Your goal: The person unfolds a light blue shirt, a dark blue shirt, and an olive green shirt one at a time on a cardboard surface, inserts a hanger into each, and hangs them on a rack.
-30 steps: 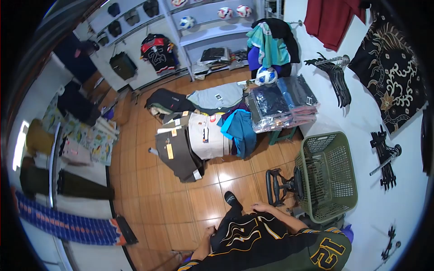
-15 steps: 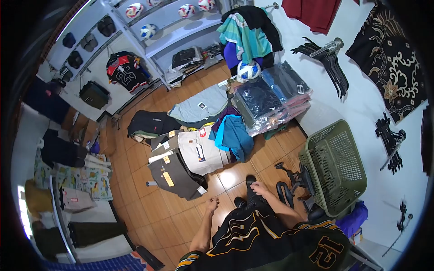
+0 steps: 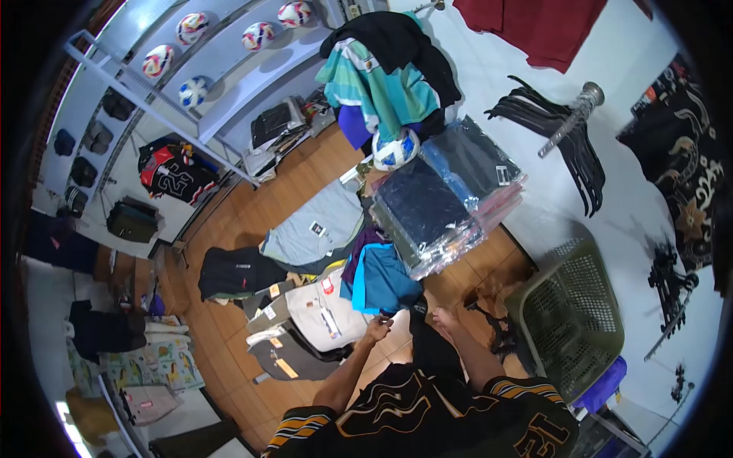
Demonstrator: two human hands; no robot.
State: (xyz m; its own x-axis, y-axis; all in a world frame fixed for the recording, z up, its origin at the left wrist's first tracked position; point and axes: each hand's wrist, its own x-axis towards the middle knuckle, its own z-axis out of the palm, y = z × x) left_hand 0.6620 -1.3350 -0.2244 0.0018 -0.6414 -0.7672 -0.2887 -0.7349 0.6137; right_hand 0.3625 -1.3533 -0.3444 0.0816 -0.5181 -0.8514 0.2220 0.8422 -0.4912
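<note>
My left hand (image 3: 378, 328) is at the lower middle, loosely curled with its fingers a little apart and nothing visible in it. It is close to the beige trousers (image 3: 314, 301) and the teal-blue cloth (image 3: 385, 281). To its right, my right hand (image 3: 444, 319) hangs over the floor near my dark-clad leg, its fingers slightly parted and holding nothing visible. Dark grey trousers with orange tags (image 3: 286, 355) lie left of my left hand. Beyond are a grey garment (image 3: 317, 221), a black folded garment (image 3: 237, 271) and plastic-wrapped clothes (image 3: 427, 202).
A green basket (image 3: 576, 328) stands at the right beside a dark metal stand. Black hangers (image 3: 561, 130) hang on the wall. A blue-and-white ball (image 3: 395, 149) sits by the wrapped stack. Shelves with several balls (image 3: 259, 72) stand at the back left.
The view has shifted and moved nearer the clothes. Both hands are now closer to the teal-blue cloth, and my feet are mostly hidden. The clothes piles look unchanged.
</note>
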